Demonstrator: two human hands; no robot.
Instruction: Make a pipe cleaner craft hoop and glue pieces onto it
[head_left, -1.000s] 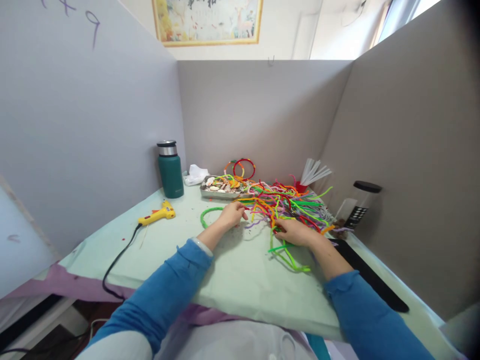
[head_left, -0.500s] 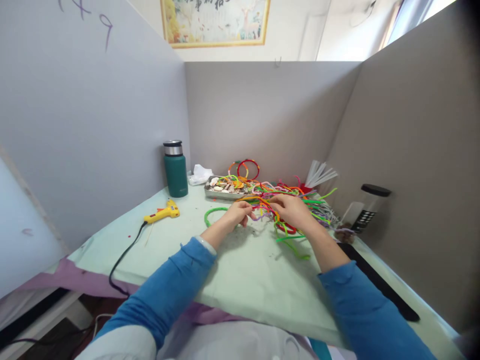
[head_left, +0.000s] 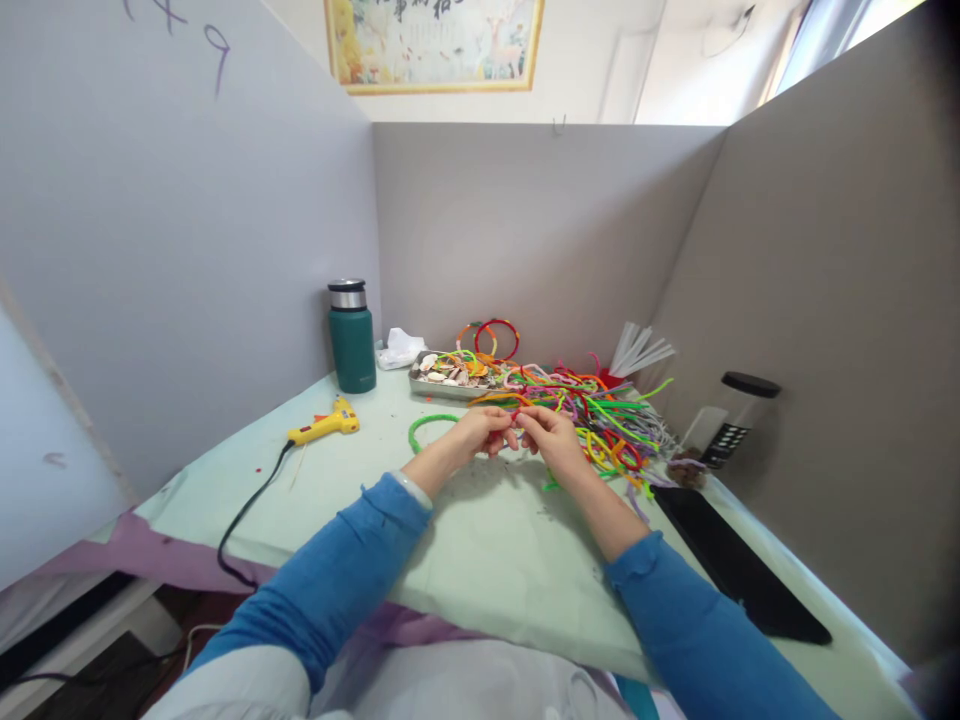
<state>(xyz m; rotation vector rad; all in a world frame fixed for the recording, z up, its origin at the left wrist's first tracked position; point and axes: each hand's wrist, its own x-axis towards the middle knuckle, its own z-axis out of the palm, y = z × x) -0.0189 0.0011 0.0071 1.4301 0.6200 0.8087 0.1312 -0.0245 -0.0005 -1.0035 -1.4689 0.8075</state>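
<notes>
My left hand (head_left: pixel 486 432) and my right hand (head_left: pixel 553 437) meet fingertip to fingertip over the middle of the table. Both are closed in a pinch on a small red piece of pipe cleaner (head_left: pixel 516 415), mostly covered by the fingers. Just beyond and to the right lies a tangled heap of coloured pipe cleaners (head_left: pixel 592 405). A green fuzzy ring (head_left: pixel 417 427), partly hidden by my left hand, rests on the table beside my left wrist.
At the left lie a yellow glue gun (head_left: pixel 326 424) and its black cord. A green bottle (head_left: pixel 351 340), a metal tray (head_left: pixel 450 390) of shell-like pieces and two upright rings (head_left: pixel 497 340) stand behind. To the right are white sticks (head_left: pixel 641 348), a clear jar (head_left: pixel 739 415) and a black strip (head_left: pixel 739 560).
My right hand has searched through the pipe cleaners, shifting several of them right, and come left to meet my left hand. My left hand has stayed nearly in place.
</notes>
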